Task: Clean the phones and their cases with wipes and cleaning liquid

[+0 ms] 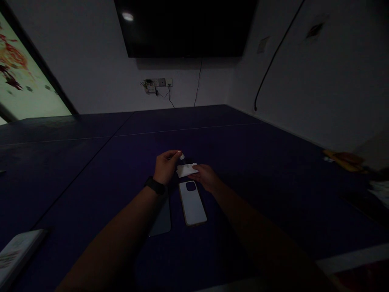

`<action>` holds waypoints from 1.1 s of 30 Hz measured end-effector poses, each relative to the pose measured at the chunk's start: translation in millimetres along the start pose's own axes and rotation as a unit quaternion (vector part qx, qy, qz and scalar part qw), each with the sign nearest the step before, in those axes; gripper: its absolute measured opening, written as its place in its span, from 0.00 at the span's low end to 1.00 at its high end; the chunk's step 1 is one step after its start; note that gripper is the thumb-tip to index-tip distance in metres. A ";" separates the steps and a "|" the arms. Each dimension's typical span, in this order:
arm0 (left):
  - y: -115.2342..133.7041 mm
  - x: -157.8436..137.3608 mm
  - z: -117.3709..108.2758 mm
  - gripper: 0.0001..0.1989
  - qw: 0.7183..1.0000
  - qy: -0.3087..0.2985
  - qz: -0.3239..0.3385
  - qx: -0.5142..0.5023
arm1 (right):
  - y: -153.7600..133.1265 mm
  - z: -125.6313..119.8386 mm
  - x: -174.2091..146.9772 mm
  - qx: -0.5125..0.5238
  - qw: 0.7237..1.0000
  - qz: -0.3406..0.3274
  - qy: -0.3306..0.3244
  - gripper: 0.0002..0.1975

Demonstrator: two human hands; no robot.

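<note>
The scene is dim. My left hand (165, 166), with a black wristband, pinches a small white object (182, 156) between its fingertips. My right hand (205, 176) holds a folded white cloth or wipe (186, 170) just below it. Both hands hover over the dark blue table (273, 170). A phone (192, 203) lies back-up on the table right under the hands, camera end towards them. A second flat dark slab (161, 219), perhaps a phone or glass panel, lies to its left, partly hidden by my left forearm.
A white booklet or box (16, 251) lies at the table's near left corner. Yellowish and pale items (343, 158) sit at the right edge. A black screen (185, 28) hangs on the far wall above a power socket (158, 83) with cables.
</note>
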State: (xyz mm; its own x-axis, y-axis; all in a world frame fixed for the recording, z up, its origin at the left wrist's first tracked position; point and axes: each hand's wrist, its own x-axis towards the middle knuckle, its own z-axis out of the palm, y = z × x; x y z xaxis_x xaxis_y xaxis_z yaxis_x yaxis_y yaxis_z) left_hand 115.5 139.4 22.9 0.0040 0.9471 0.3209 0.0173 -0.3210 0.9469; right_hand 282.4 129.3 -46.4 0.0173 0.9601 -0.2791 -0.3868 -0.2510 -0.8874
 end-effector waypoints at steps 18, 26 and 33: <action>13.3 26.9 -41.3 0.19 0.992 0.114 0.047 -0.013 | 6.0 -4.5 6.1 0.000 1.000 -0.011 0.010 0.18; -2.8 31.3 -51.4 0.16 0.992 0.126 0.032 0.008 | 7.7 -5.9 5.9 0.019 0.999 -0.031 0.029 0.18; -9.9 29.6 -47.1 0.16 0.993 0.104 0.034 0.034 | 5.2 -5.3 0.4 0.029 0.998 -0.040 0.035 0.10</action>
State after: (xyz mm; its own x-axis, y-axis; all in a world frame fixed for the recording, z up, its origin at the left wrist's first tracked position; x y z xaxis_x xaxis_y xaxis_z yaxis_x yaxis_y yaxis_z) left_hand 68.3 170.6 23.9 -0.1984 0.9000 0.3881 0.0922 -0.3771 0.9216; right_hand 285.3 127.8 -53.1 0.1147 0.9652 -0.2348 -0.4343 -0.1638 -0.8857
